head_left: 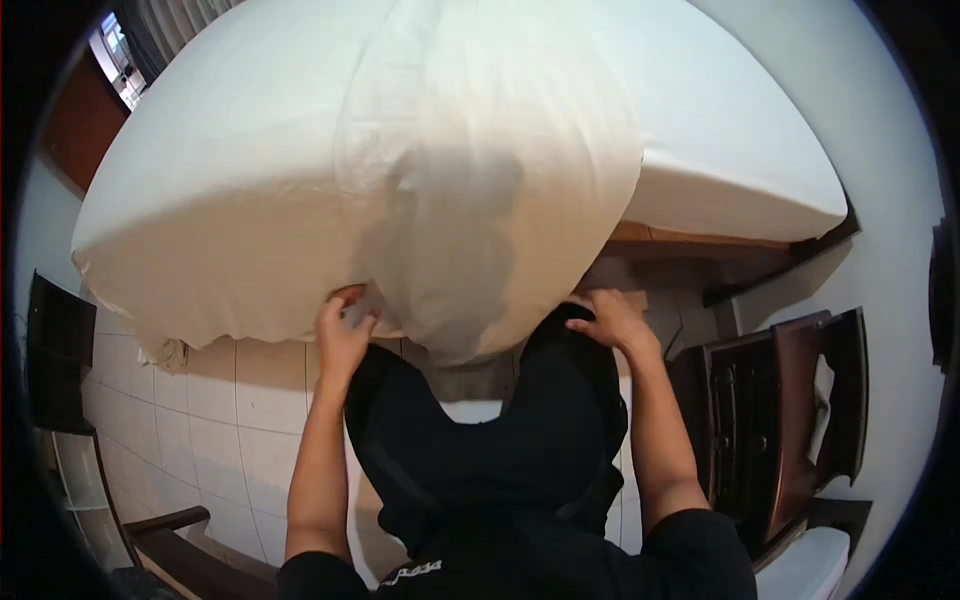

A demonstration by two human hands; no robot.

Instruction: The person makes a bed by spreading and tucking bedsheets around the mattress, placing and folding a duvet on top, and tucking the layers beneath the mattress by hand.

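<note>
A white sheet (pixel 260 250) drapes over the near side of the bed, with a middle flap (pixel 460 260) hanging down between my knees, grey in shadow. At the sheet's lower edge, left of the flap, my left hand (pixel 345 325) has its fingers curled and thumb bent in, with a fold of the sheet between them. My right hand (pixel 610 318) is at my right knee, just right of the flap's edge. Its thumb and forefinger are apart over the black trousers (pixel 570 360), and no sheet shows between them. Some of its fingers are hidden.
Beneath the uncovered right part of the mattress (pixel 730 195) the brown bed base (pixel 690 265) shows. A dark wooden drawer cabinet (pixel 745 420) stands close on my right. White tiles (pixel 230 400) cover the floor. A dark-framed shelf (pixel 85 470) and wooden bar (pixel 170 525) are at the left.
</note>
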